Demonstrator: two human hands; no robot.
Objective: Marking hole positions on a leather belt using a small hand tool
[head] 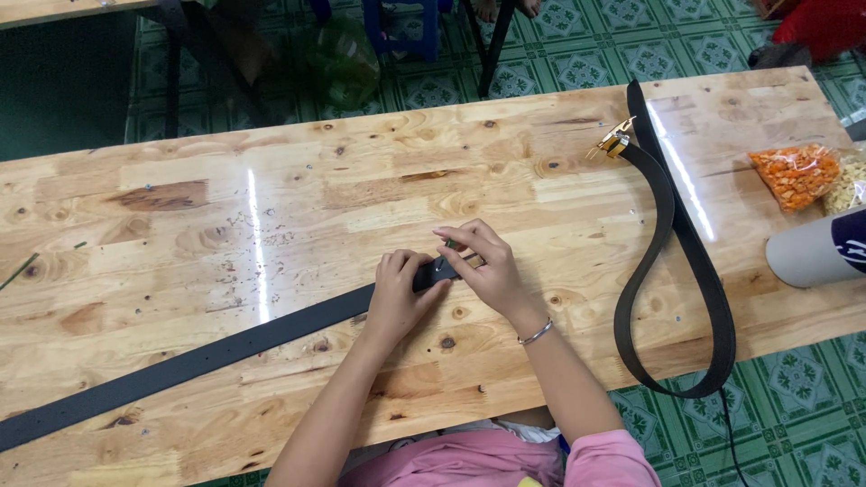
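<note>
A long black belt strap [207,356] lies flat across the wooden table [298,198], running from the lower left edge to the middle. My left hand [397,293] presses down on its right end, fingers curled over the strap. My right hand [483,261] pinches a small buckle piece at the strap's tip, which the fingers mostly hide. A thin bracelet sits on my right wrist. A second black belt [672,234] with a gold buckle [613,142] lies looped at the right, part of it hanging over the table's near edge.
A clear bag of orange snacks [794,173] lies at the far right, with a grey cardboard tube [812,251] just below it. Green patterned floor tiles and chair legs [492,45] show beyond the far edge. Small dark specks dot the table's left middle.
</note>
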